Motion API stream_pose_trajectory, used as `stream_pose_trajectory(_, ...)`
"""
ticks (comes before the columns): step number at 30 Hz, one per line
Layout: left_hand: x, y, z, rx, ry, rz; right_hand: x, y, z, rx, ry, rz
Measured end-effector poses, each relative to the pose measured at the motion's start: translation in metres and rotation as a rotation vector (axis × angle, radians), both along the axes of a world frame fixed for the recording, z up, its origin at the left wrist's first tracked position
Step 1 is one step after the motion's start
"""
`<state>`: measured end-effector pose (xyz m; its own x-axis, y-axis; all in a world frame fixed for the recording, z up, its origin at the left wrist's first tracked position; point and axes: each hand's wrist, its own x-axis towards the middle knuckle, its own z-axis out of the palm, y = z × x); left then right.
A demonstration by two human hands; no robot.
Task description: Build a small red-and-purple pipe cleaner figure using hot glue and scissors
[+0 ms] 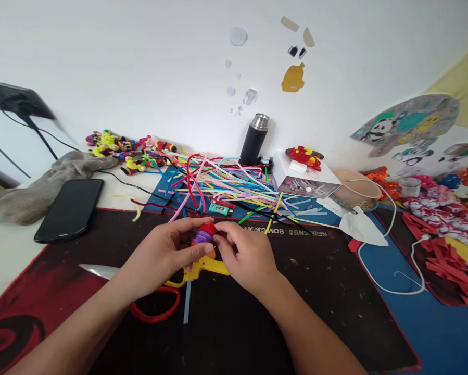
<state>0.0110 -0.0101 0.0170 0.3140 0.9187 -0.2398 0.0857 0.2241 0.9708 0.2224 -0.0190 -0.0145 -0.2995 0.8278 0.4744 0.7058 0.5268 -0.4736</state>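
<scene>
My left hand (159, 255) is closed around a small pipe-cleaner figure (203, 237) with a red top, a purple wound middle and orange below. At its right side my right hand (249, 252) pinches the same piece; its fingertips partly hide what they grip. Just under both hands lies a yellow glue gun (204, 265), partly covered by them. A pale translucent stick (187, 302) extends from beneath it toward me. Scissors lie below my left wrist, their red handle (155, 307) on one side and the blade (97, 270) on the other.
Loose pipe cleaners (226, 182) are heaped at the back, near a black thermos (254, 139). Finished figures (128, 151) lie at back left, above a black phone (70, 210). A white box (312, 177) and a white cable (393, 291) are to the right.
</scene>
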Motion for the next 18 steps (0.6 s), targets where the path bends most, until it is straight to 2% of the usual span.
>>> stream_pose_trajectory(18, 0.0027, -0.0020, 0.0033, 0.027, -0.036, 0.007, 0.0020, 0.0011, 0.0031, 0.057, 0.032, 0.027)
